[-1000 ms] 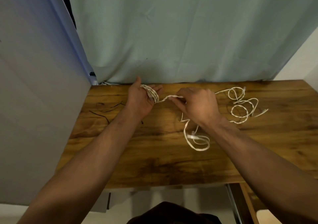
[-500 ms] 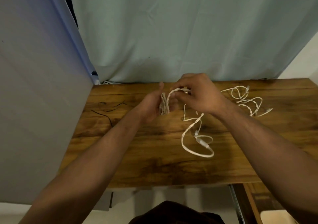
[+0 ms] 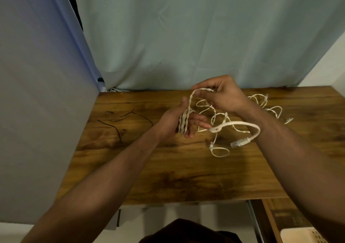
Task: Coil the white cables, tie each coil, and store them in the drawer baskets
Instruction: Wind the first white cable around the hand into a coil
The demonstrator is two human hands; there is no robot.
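Cable: white twisted cable (image 3: 188, 108) — partly wound into a tight bundle, the rest trailing loose over the wooden table (image 3: 168, 168).
Left hand (image 3: 175, 123): fingers closed around the wound turns, held above the table.
Right hand (image 3: 222, 93): thumb and fingers pinch the strand rising from the coil.
Loose end: arcs forward — a plug (image 3: 239, 142) hangs at its tip.
Elsewhere: another white cable (image 3: 268, 108) tangled at the far right; thin black ties (image 3: 115, 123) on the left; a pale basket (image 3: 302, 236) in the open drawer.

Home nook (curtain (image 3: 186, 37); wooden desk (image 3: 168, 168))
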